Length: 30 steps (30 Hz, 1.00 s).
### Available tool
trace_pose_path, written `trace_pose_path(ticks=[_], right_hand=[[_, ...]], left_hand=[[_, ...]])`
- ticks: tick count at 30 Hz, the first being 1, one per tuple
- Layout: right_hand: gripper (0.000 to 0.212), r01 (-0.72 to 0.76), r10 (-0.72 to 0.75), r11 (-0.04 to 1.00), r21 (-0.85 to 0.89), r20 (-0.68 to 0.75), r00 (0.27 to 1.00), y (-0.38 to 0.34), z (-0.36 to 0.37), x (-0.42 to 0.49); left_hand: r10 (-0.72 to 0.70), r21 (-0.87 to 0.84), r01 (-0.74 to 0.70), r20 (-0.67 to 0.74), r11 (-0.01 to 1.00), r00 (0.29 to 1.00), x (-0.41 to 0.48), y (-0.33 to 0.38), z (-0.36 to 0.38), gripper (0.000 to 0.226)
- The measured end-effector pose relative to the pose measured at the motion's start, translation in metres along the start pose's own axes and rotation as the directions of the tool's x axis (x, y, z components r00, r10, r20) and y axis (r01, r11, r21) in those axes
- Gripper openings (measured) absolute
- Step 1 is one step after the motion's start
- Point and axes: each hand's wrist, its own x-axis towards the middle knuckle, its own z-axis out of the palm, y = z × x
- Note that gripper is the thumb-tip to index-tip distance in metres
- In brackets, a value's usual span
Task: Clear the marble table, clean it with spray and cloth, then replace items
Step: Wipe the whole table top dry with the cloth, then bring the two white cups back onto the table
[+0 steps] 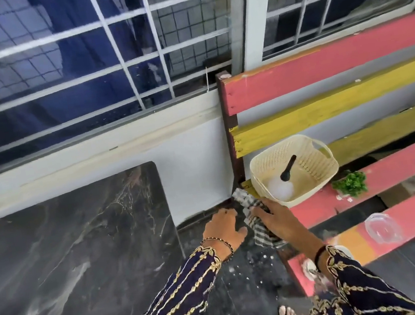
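Now right hand (273, 215) fingers closed on checked cloth (255, 220) at bench (351, 70) edge beside cream basket (294, 167); left hand (224, 230) open, empty, just beside cloth. Marble table (65, 250) left, bare. Likely cloth pickup: bunch cloth fully, lift clear of basket, carry left to marble

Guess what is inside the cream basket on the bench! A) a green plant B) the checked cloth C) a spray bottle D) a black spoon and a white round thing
D: the cream basket holds a black spoon and a white round thing; the green plant and checked cloth lie outside it.
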Motion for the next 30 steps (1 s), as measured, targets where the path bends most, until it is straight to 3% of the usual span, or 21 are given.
trace_pose_path(ticks=[7,13,16,19,24,30], right_hand=[[0.019,-0.053,0.061,0.995,0.085,-0.102,0.993,0.032,-0.077,0.030],[0.031,-0.153,0.210,0.969,0.195,-0.315,0.925,0.070,-0.131,0.065],[0.036,-0.205,0.264,0.957,0.205,-0.326,0.908,0.083,-0.151,0.097],[0.029,-0.221,0.258,0.962,0.158,-0.278,0.925,0.085,-0.165,0.136],[0.046,-0.233,0.235,0.972,0.039,-0.244,0.941,0.082,-0.176,0.191],[0.037,-0.213,0.174,0.970,-0.114,-0.281,0.944,0.093,-0.178,0.185]], left_hand=[[0.005,-0.039,-0.003,0.035,0.999,0.999,0.054,0.064,0.025,0.055],[-0.029,-0.060,0.035,0.096,0.998,0.995,0.086,0.091,0.046,0.052],[-0.046,-0.086,0.054,0.093,0.995,0.995,0.095,0.091,0.061,0.050],[-0.075,-0.118,0.083,0.074,0.990,0.994,0.097,0.083,0.078,0.050],[-0.118,-0.143,0.123,0.041,0.982,0.992,0.101,0.070,0.098,0.052],[-0.107,-0.087,0.116,0.099,0.989,0.989,0.112,0.073,0.110,0.051]])
